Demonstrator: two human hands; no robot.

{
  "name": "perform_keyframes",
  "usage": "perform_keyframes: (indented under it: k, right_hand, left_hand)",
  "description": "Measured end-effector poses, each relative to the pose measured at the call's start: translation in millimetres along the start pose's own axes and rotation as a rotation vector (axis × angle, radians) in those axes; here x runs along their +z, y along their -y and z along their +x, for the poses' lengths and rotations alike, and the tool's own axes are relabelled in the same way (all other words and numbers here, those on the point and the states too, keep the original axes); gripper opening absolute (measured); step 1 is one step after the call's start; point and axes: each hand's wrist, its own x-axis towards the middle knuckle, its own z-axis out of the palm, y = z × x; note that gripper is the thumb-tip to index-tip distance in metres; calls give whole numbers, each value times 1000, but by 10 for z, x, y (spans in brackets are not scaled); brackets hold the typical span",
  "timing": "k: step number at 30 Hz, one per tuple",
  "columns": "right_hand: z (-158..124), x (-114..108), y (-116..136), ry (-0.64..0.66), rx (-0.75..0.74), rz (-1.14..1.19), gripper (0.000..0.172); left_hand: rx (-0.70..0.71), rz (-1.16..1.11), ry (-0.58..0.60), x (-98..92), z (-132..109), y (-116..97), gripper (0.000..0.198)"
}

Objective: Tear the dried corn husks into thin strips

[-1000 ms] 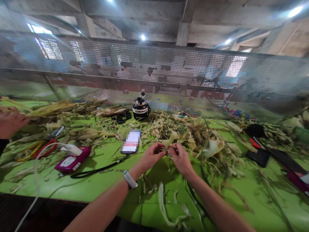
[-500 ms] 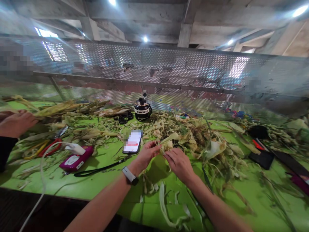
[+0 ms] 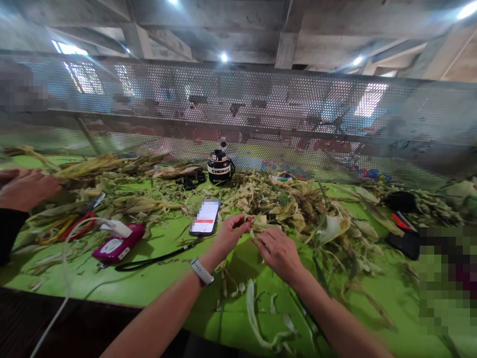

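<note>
My left hand [image 3: 229, 233] and my right hand [image 3: 278, 251] meet over the green table [image 3: 156, 281], both pinched on a pale strip of dry corn husk [image 3: 258, 222] at the near edge of a big husk pile [image 3: 298, 206]. A white watch sits on my left wrist [image 3: 201, 271]. A phone [image 3: 204, 217] with a lit screen lies just left of my left hand, a black lanyard [image 3: 156, 258] trailing from it.
Another person's hand [image 3: 24, 188] rests on husks at far left. A magenta device [image 3: 114, 245] with a white cable, red-handled scissors [image 3: 72, 228], a black "ENERGY" jar [image 3: 219, 168] and a black case [image 3: 404, 242] lie on the table. A perforated metal screen [image 3: 261, 114] stands behind.
My hands drew slightly toward me and lower, pulling the husk strip out of the pile. The other person's hand at the left shifted a little to the right.
</note>
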Motion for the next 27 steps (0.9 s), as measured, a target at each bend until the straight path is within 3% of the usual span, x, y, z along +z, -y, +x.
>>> perform_keyframes:
  k: [4,7,11,16,23,27]
  right_hand:
    - [30,-52,-11,-108,74,-61,18]
    - [42,-51,-58,-160,162,36,19]
    - [33,4,-128,-96,372,231,25]
    - [39,44,-138,-25,552,310,28]
    - [79,-53,-156,-104,729,596,35]
    - [99,-115,-173,-151,719,811,37]
  left_hand:
    - [101,131,72,-15,-9,-38,24]
    - [107,180,181,2,-47,-79,23]
    - [40,91,247,37,-110,-126,22]
    - [-29,47,272,54,-118,-109,30]
    - [-205,-252,120,10,-39,-55,36]
    - [-244,-357,39,-37,17,-25,34]
